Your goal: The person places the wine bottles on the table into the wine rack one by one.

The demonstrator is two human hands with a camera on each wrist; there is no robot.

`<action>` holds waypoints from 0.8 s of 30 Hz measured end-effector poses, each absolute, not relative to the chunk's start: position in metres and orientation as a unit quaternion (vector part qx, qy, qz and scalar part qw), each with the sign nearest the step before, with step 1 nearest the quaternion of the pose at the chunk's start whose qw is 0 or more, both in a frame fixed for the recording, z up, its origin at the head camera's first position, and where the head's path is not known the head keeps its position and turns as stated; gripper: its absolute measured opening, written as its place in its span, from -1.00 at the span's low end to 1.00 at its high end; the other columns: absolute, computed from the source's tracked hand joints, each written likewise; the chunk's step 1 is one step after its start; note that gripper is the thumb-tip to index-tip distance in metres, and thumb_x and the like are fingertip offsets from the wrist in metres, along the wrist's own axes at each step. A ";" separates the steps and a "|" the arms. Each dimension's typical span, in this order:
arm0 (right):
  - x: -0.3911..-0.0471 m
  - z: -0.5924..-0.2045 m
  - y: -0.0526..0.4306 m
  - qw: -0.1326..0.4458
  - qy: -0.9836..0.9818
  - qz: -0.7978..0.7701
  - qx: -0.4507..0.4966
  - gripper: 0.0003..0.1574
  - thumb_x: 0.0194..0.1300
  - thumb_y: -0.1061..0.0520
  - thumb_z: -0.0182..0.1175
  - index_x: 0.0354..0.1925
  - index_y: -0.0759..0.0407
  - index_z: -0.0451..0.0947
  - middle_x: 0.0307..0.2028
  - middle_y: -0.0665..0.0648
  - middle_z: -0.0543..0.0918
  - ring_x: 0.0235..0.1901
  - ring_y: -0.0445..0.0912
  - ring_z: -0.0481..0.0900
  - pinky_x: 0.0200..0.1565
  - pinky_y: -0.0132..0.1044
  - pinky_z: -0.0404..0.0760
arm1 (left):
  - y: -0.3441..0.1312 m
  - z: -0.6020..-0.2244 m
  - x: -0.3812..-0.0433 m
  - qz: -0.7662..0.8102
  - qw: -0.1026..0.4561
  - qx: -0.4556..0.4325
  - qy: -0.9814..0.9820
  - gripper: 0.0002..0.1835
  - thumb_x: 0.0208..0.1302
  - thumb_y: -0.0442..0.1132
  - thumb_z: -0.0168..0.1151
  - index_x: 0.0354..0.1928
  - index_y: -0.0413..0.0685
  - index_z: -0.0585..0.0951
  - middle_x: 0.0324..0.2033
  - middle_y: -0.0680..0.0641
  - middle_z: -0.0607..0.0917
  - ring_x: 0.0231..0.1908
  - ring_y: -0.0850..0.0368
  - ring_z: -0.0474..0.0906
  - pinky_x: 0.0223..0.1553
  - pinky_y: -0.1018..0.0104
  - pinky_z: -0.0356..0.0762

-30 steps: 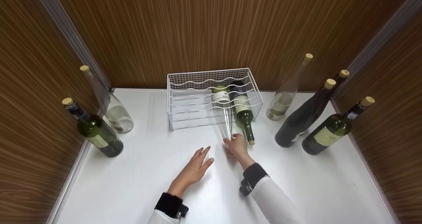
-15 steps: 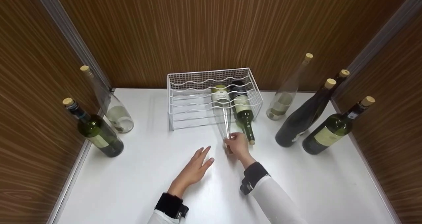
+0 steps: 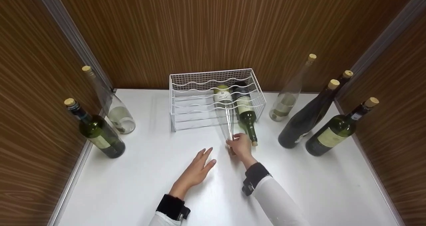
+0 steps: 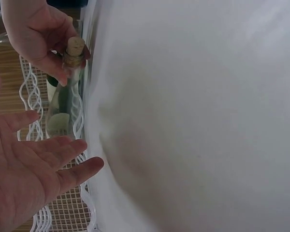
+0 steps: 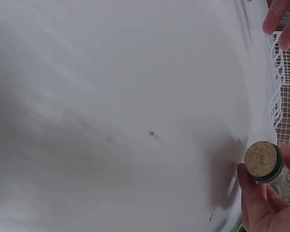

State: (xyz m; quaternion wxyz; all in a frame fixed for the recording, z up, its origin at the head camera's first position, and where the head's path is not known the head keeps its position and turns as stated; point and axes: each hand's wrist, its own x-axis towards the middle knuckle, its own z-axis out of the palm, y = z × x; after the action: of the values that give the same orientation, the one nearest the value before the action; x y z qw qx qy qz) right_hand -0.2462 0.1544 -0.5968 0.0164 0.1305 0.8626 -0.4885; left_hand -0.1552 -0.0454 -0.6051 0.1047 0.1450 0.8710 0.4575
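Note:
My right hand point(image 3: 242, 146) pinches the neck of a clear glass wine bottle point(image 3: 225, 114), close behind its cork point(image 5: 261, 159). That bottle lies in the white wire wine rack point(image 3: 193, 121), base toward the back and neck sticking out at the front. Just right of it in the rack lies a green wine bottle point(image 3: 247, 119) with a pale label, its neck also toward me. My left hand point(image 3: 196, 170) is held off to the left of the clear bottle's neck, fingers spread and holding nothing. In the left wrist view, the wire rack point(image 4: 70, 212) shows behind its fingers.
On the left stand a green bottle point(image 3: 103, 137) and a clear bottle point(image 3: 116, 106), both corked. To the right are a clear bottle point(image 3: 287, 99), dark bottles point(image 3: 301, 126) and a green bottle point(image 3: 332, 136). Wood-patterned panels point(image 3: 206, 29) wall in the white table point(image 3: 133, 186).
My right hand has shifted very slightly away from me on the bottle's neck. The left hand and the standing bottles look the same.

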 end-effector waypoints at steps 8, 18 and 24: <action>-0.246 -0.597 0.155 0.015 0.880 -0.459 0.121 -0.55 0.09 0.16 0.46 -0.08 0.37 0.61 -0.39 0.19 0.70 -0.52 -0.11 0.64 -0.38 -0.27 0.59 | -0.045 -0.605 -0.155 0.457 0.106 0.146 0.871 -0.30 0.52 0.22 -0.19 0.53 0.02 0.15 0.44 -0.37 0.09 0.40 -0.30 0.06 0.33 -0.20 0.10; -0.247 -0.597 0.158 0.019 0.887 -0.447 0.110 -0.48 0.12 0.13 0.44 -0.01 0.40 0.58 -0.34 0.19 0.68 -0.43 -0.08 0.63 -0.26 -0.20 0.62 | -0.047 -0.606 -0.156 0.459 0.108 0.141 0.871 -0.33 0.53 0.17 -0.16 0.53 0.02 0.15 0.44 -0.37 0.09 0.40 -0.31 0.07 0.33 -0.21 0.10; -0.242 -0.594 0.158 0.027 0.876 -0.469 0.105 -0.37 0.15 0.13 0.41 0.11 0.43 0.50 -0.29 0.21 0.66 -0.49 -0.10 0.62 -0.39 -0.27 0.62 | -0.051 -0.606 -0.156 0.463 0.109 0.133 0.870 -0.34 0.53 0.17 -0.17 0.53 0.03 0.15 0.44 -0.37 0.09 0.40 -0.33 0.07 0.32 -0.23 0.10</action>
State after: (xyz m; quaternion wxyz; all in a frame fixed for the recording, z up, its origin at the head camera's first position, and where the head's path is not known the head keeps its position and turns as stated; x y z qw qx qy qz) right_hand -0.2422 0.1576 -0.5937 0.0265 0.1052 0.8763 -0.4694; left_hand -0.1565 -0.0509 -0.6057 0.1091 0.1328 0.8696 0.4628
